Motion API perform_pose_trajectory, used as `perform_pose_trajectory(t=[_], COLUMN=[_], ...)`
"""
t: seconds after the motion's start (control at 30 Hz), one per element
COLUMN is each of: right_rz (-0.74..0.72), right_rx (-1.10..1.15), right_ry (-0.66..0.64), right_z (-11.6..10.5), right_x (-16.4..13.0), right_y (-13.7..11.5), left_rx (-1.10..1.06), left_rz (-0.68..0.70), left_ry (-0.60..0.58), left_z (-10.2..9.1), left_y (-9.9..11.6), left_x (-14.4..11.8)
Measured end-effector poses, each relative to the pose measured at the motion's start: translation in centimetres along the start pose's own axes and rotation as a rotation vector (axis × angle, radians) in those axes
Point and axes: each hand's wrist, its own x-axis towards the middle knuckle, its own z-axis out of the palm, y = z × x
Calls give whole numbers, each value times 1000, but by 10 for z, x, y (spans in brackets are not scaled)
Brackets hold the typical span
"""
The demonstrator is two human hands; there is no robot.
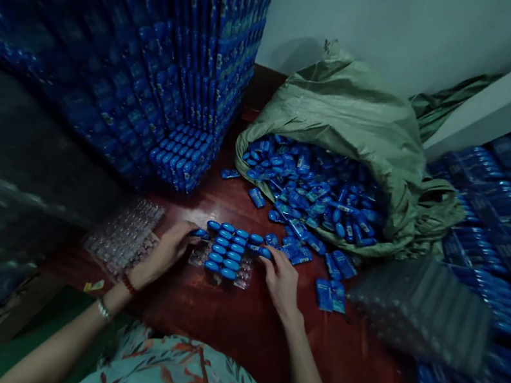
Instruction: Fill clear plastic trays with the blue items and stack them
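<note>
A clear plastic blister tray (243, 279) lies on the red-brown floor, most of its pockets filled with small blue capsule-shaped items (227, 249). My left hand (165, 253) rests at the tray's left edge, fingertips pinching one blue item (200, 232). My right hand (281, 279) is at the tray's right edge, fingers on another blue item (265, 252). More loose blue items (331, 294) lie just right of my right hand.
A green woven sack (369, 125) lies open behind the tray, spilling blue items (315, 188). Filled trays are stacked high at left (160, 58) and at right (510, 221). Empty clear trays (123, 236) lie left of my hand; a blurred stack (422, 308) sits right.
</note>
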Motion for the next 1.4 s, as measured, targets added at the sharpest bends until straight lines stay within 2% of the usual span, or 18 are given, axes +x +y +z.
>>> perform_pose_trajectory(t=[0.1,0.23,0.43,0.57,0.63,0.7,0.87,0.97,1.03,1.13,1.2,1.27,1.33,1.4], right_rz=[-106,-143,-194,-268,-274,-267,-322,-299,-208,-30,50,77,83,84], right_rx=[-179,-487,-744,-802,-810,-809,-757,-737,-694,-636,-633,-635,-627,-598], right_ry=[-102,-278,-586,-701,-718,-698,-578,-466,-356,-280,-329,-384,-429,-478], right_z=[11,5,-11,-7,-1,3,-4,-11,-11,1,16,32,44,48], right_x=[4,10,34,52,58,59,44,47,64,110,144,171,186,191], right_y=[-2,-7,-33,-49,-53,-53,-36,-23,-17,-14,-16,-18,-18,-14], left_rx=[159,214,310,329,340,393,565,542,459,367,468,529,560,573], left_rz=[114,204,217,265,288,284,215,133,93,-9,-197,-305,-365,-383], left_ry=[-29,-99,-297,-422,-438,-404,-284,-280,-295,-263,-226,-211,-228,-257], left_z=[10,8,4,1,0,1,2,-2,-5,-1,9,22,35,44], left_y=[-14,-23,-8,4,6,3,-4,-1,3,5,2,-5,-14,-22], left_x=[9,15,23,37,41,38,15,18,38,96,142,182,209,220])
